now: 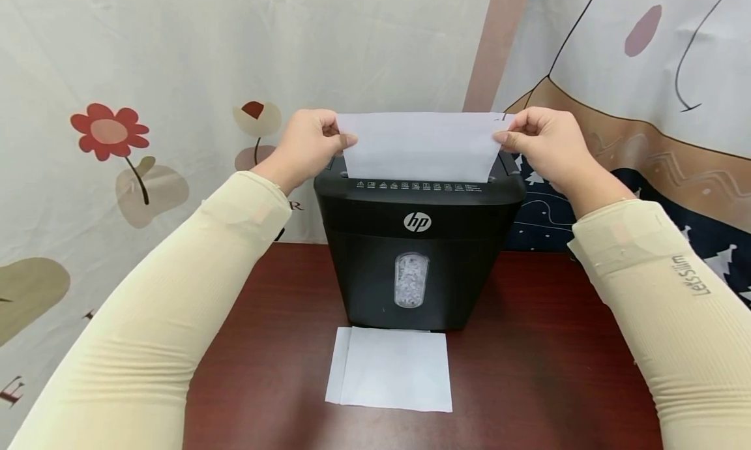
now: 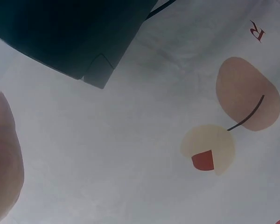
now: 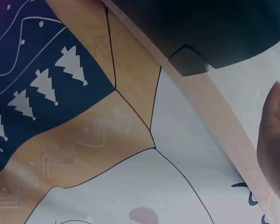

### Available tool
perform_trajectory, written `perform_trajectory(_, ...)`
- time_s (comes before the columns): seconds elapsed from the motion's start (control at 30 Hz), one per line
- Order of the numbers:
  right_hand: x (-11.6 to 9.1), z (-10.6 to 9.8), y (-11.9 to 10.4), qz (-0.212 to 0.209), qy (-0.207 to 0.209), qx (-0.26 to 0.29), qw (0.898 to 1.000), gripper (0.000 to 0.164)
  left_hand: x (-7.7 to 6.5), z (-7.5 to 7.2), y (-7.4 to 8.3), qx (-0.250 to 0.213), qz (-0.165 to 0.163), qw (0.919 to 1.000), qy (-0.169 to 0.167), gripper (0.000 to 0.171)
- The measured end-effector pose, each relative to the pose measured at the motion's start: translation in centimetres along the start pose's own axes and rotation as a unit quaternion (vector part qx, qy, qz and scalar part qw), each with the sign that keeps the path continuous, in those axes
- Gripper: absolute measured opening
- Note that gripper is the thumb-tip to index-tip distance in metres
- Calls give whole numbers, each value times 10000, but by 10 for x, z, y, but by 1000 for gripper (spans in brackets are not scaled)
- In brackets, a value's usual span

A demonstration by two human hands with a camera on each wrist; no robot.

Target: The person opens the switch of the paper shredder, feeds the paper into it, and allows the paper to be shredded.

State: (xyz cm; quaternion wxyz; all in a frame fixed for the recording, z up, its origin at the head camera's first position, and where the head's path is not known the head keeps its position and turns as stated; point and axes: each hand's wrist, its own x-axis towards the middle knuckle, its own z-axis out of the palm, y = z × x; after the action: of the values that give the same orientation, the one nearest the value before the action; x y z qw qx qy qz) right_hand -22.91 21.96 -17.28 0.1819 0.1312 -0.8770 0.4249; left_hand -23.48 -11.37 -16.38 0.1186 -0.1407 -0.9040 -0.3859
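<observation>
Paper at the frame's upper centre spans left to right between your left fingers and right fingers, which pinch its top corners, its lower visible edge meeting the shredder.

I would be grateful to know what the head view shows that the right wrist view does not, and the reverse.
Only the head view shows the left hand, the window of shreds and the white paper on the table. Only the right wrist view shows dark curved marks by the pink stripe. Both show the stripe, the right hand, the shredder and white trees on navy cloth. Both hands pinch a sheet in the head view; whether the right wrist view catches it is unclear.
</observation>
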Motion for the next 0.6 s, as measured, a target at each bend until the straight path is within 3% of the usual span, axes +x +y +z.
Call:
perform_trajectory(0.33, -3, -1, 4, 103, -278, -187, 9994, 18, 0, 1, 2, 177, -43, 9995, -259, 24)
perform_trajectory(0.6, -7, 4, 11, 61, -481, -343, 9982, 20, -1, 8, -5, 271, 127, 9990, -340, 20)
